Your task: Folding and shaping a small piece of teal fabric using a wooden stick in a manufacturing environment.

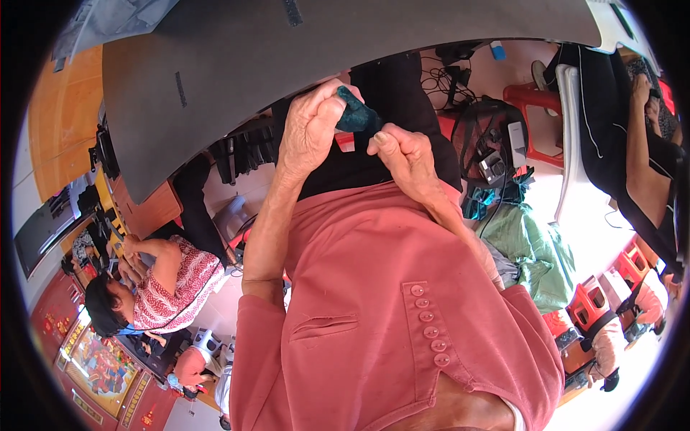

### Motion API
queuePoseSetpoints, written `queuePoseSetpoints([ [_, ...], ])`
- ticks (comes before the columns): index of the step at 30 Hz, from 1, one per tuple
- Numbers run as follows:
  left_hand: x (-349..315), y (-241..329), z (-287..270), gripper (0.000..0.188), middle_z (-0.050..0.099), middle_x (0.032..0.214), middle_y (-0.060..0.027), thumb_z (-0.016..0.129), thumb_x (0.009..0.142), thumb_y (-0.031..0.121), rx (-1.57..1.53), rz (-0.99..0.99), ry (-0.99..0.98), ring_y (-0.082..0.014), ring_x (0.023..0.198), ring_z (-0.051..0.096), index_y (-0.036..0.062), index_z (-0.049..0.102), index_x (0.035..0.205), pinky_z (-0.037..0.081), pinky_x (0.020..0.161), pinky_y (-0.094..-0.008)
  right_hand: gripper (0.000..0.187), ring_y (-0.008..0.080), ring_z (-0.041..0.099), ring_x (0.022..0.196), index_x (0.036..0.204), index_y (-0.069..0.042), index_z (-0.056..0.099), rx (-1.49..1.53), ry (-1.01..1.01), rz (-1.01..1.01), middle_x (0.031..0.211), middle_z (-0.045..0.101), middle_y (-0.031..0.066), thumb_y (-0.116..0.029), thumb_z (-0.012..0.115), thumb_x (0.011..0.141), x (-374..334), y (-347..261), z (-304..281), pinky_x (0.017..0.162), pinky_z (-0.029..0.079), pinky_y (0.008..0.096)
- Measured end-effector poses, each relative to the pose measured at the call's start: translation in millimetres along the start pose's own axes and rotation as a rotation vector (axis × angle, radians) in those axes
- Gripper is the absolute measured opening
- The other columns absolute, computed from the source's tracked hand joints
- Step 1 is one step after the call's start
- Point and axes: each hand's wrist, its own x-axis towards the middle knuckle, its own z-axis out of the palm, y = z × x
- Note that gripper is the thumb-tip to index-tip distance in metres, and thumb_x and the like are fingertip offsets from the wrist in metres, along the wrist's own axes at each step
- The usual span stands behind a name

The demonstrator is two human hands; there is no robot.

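Note:
A small piece of dark green fabric (357, 112), plush-looking, is stretched between my two hands above my lap. My left hand (310, 126) is closed round its upper left end, thumb bent against the cloth. Lower and to the right, my right hand (407, 156) is curled into a fist, with thumb and forefinger pinching the fabric's darker end. The part of the cloth inside my fingers is hidden. Both hands are just off the near edge of a dark grey table (237, 68), over black trousers (388, 86).
To the right, a black mesh bag (492, 140) holds small devices beside a red stool (535, 118). Green cloth (528, 251) lies below it. Cables (442, 79) tangle on the floor. One person in patterned red (176, 284) sits at the left; another in black is at the right.

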Motion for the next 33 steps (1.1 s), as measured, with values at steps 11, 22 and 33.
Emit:
queuePoseSetpoints([
  [11, -4, 9, 5, 0.03, 0.062, 0.088, -0.0068, 0.045, 0.087, 0.019, -0.154, -0.01, 0.035, -0.0151, 0.083, 0.056, -0.0039, 0.061, 0.099, 0.046, 0.077, -0.0287, 0.024, 0.0061, 0.042, 0.055, 0.083, 0.001, 0.064, -0.083, 0.083, -0.057, 0.061, 0.053, 0.0011, -0.016, 0.052, 0.094, -1, -10, 0, 0.05, 0.035, 0.0224],
  [22, -1, -9, 14, 0.036, 0.065, 0.08, -0.0084, 0.043, 0.097, 0.031, -0.287, 0.129, 0.062, -0.0152, 0.077, 0.061, -0.0011, 0.058, 0.09, 0.047, 0.079, -0.0301, 0.03, 0.0032, 0.032, 0.05, 0.08, -0.001, 0.063, 0.187, -0.048, 0.175, 0.055, 0.039, -0.0053, -0.023, 0.05, 0.096, -8, -1, 4, 0.045, 0.027, 0.021],
  [33, 8, -5, -12, 0.046, 0.061, 0.075, -0.0069, 0.042, 0.095, 0.042, -0.17, -0.106, -0.192, -0.0158, 0.071, 0.062, 0.0012, 0.059, 0.084, 0.049, 0.067, -0.0279, 0.033, 0.0013, 0.023, 0.044, 0.084, 0.002, 0.059, 0.378, -0.136, 0.282, 0.053, 0.034, -0.0072, -0.025, 0.047, 0.097, -10, 3, 0, 0.04, 0.019, 0.0192],
])
